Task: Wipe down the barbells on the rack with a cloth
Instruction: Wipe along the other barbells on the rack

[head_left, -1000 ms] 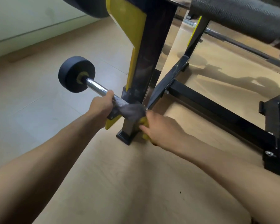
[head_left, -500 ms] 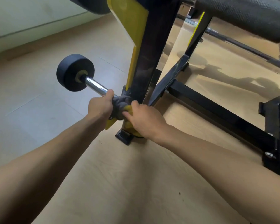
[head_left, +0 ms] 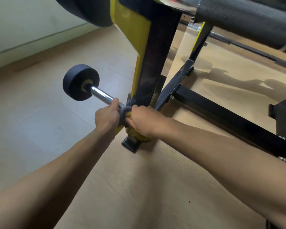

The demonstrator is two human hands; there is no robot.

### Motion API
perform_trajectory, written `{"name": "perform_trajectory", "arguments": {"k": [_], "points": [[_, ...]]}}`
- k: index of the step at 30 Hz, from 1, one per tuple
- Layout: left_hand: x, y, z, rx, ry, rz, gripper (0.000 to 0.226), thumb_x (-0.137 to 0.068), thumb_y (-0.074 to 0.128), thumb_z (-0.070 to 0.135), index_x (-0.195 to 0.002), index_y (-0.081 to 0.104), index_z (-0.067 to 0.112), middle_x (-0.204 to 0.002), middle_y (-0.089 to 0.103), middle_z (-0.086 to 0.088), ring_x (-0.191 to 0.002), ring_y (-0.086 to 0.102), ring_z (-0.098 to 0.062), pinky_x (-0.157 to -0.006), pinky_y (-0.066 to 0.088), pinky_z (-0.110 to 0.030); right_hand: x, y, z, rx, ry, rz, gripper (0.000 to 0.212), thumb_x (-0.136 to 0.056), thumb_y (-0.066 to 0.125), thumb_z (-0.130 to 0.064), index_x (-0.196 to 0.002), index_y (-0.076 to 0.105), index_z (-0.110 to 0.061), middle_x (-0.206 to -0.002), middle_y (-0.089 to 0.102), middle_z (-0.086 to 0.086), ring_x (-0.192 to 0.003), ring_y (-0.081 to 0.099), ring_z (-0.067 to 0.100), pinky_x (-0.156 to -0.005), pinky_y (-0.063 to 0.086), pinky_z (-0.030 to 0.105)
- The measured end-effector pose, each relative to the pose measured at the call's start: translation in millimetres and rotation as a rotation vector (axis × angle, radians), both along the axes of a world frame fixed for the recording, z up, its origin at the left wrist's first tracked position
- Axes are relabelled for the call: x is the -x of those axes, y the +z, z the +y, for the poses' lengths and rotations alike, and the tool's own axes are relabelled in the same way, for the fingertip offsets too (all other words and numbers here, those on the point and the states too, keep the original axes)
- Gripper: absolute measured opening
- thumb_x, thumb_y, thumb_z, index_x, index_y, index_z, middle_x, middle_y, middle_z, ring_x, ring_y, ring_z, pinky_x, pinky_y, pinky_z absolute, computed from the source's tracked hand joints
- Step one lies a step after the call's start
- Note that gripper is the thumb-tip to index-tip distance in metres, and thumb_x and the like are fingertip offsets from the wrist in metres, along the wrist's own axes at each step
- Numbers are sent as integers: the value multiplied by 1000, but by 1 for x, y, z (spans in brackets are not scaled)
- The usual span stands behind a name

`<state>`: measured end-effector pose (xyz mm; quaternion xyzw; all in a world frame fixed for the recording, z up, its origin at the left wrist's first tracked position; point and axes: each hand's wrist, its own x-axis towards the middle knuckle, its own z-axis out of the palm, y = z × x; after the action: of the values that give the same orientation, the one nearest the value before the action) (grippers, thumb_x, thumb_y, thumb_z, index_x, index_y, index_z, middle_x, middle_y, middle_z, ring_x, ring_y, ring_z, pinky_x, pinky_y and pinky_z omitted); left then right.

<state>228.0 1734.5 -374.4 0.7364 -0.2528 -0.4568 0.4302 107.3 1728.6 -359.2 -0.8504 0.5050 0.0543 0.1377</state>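
Low on the rack point(head_left: 153, 63), a barbell point(head_left: 102, 95) rests with its chrome shaft running out to the left and ending in a black round weight point(head_left: 78, 82) with a yellow collar at its hub. The inner stretch of shaft passes against the rack's black upright, beside a yellow side plate point(head_left: 134, 38).

Left hand point(head_left: 106, 117): grip wrapped round the chrome shaft, fingers curled over the top, thumb side toward the weight. Forearm comes in from the lower left.

Right hand point(head_left: 143, 120): grip clamped on a cloth point(head_left: 125, 116), grey with a yellow face showing under the palm, bunched round the bar just beside the left hand and up against the upright. The two hands are nearly touching, the cloth between them. More yellow shows beneath the right wrist; cannot tell whether that is cloth or rack.

The upright's black foot point(head_left: 130, 144) sits on a tan floor point(head_left: 139, 187). A black cross beam point(head_left: 221, 111) runs off to the right. Above, at right, a thick textured black roll point(head_left: 246, 19). Another dark rounded mass point(head_left: 86, 9) at top left, cut off by the frame. A pale wall point(head_left: 23, 27) lies at far left.
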Motion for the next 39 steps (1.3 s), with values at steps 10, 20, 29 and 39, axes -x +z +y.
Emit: {"name": "perform_trajectory", "arguments": {"k": [10,20,29,39], "points": [[0,-1,2,67,45,81,29,-97,54,44,-99,59,15,-90,63,1,-80,64,-19,-60,45,-18,124,16,93,-322,-200,-36,33,-100,46,-44,-127,34,-30,-110,60,-4,-82,66,12,-71,55,37],[-2,0,4,29,14,-16,39,-96,54,47,-107,63,10,-109,66,-7,-80,61,-17,-73,49,-25,6,-17,33,261,-180,15,35,-102,46,-36,-127,40,-13,-112,56,9,-92,62,24,-60,37,29],[4,-3,2,38,80,56,40,-96,55,46,-113,64,11,-106,69,-4,-88,68,-21,-63,48,-19,121,12,99,-151,-226,18,30,-99,45,-48,-117,40,-25,-105,61,-3,-81,62,13,-68,50,32],[11,5,9,29,90,-11,28,-96,55,44,-79,60,23,-87,66,0,-76,63,-16,-93,53,-37,-17,-5,3,125,-56,61,31,-101,52,-26,-131,53,-17,-111,60,5,-93,63,23,-80,56,33]]}}
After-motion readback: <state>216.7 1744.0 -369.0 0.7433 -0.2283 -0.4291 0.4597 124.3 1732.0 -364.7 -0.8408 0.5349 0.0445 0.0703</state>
